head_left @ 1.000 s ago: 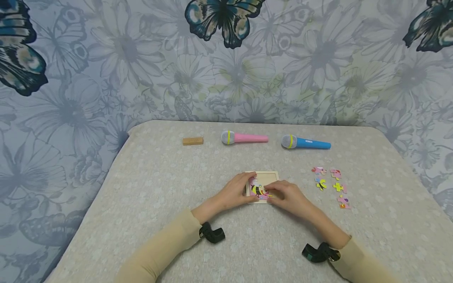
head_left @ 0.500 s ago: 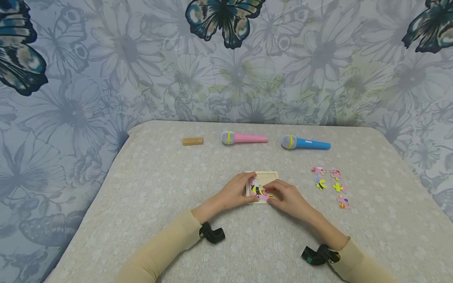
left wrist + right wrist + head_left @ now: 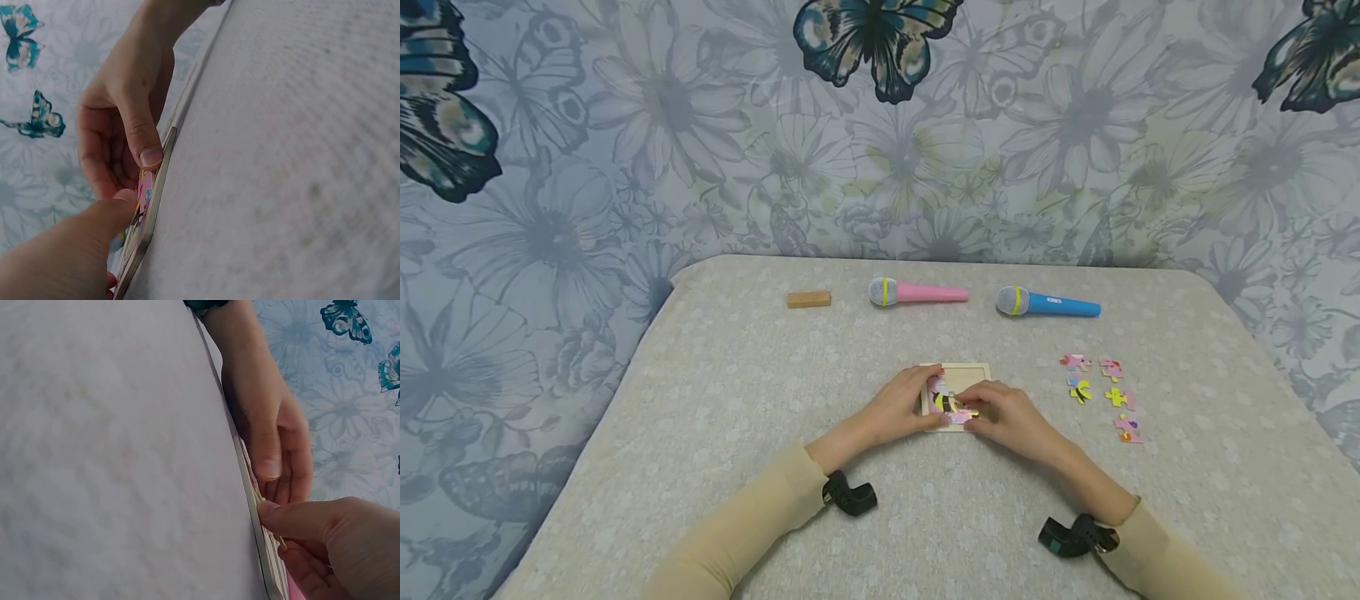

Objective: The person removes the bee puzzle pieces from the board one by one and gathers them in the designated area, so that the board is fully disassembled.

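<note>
Pale tablecloth point(image 3: 737, 358), left hand point(image 3: 897, 407) holding puzzle frame point(image 3: 967, 374), right hand point(image 3: 1015, 418) pinching piece point(image 3: 961, 416)

A plain, long beige fabric sleeve point(image 3: 748, 521) covers the left arm, with soft creases toward its lower end; a matching beige fabric sleeve point(image 3: 1172, 554) covers the right. Near each cuff sits a black, angular, bent device: one on the left wrist point(image 3: 852, 497), one on the right point(image 3: 1067, 540), the latter showing a small dark-green patch. The left hand point(image 3: 898, 408) and right hand point(image 3: 1018, 423) are bare, the right thumbnail short.
</note>
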The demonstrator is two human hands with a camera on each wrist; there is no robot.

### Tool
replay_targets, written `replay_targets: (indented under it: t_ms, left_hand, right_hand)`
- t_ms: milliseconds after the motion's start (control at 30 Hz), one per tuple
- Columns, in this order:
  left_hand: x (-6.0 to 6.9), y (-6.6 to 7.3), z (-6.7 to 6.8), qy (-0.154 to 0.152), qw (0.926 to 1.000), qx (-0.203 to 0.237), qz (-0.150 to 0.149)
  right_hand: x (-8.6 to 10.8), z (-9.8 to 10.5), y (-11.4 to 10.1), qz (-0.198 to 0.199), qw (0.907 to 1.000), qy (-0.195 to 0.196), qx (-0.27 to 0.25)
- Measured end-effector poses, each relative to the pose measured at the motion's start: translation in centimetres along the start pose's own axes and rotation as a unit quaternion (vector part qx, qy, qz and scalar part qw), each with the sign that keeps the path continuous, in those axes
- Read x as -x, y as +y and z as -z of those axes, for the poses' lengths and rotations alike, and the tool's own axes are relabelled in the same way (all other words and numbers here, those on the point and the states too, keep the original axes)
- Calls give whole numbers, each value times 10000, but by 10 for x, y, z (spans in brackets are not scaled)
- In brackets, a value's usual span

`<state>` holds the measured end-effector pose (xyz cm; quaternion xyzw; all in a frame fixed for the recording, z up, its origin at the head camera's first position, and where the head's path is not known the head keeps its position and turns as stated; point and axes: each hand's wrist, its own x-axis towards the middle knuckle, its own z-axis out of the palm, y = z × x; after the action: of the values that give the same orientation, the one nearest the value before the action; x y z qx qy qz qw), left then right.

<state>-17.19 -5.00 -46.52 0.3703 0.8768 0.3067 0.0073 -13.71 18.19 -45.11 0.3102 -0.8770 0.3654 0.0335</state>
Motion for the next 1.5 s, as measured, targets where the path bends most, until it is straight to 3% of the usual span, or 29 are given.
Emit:
replay_targets:
  t_ms: [233, 433, 700, 900, 1133, 1300, 1500]
  left_hand:
    - [0, 0, -2, 64, 9999, 8, -146]
    - [-2, 0, -4, 44, 9999, 4, -104]
    - [-3, 0, -5, 83, 9999, -87, -107]
    - [-2, -2, -5, 131, 9999, -34, -92]
    - [0, -3, -6, 162, 9998, -54, -92]
    - [0, -2, -5, 140, 9999, -52, -49]
    - [1, -1, -4, 121, 9999, -1, -74]
  right_hand:
    - [1, 0, 4, 267, 9995, 56, 132]
    - [2, 2, 4, 348, 9991, 60, 233]
    - [9, 36, 6, 249, 9986, 438, 143]
    - [36, 71, 22, -235, 9952, 906, 298]
    - [82, 94, 38, -1003, 9884, 972, 595]
    - [103, 97, 48, -1120, 9880, 820, 675]
    - [113, 97, 53, -1087, 9902, 644, 603]
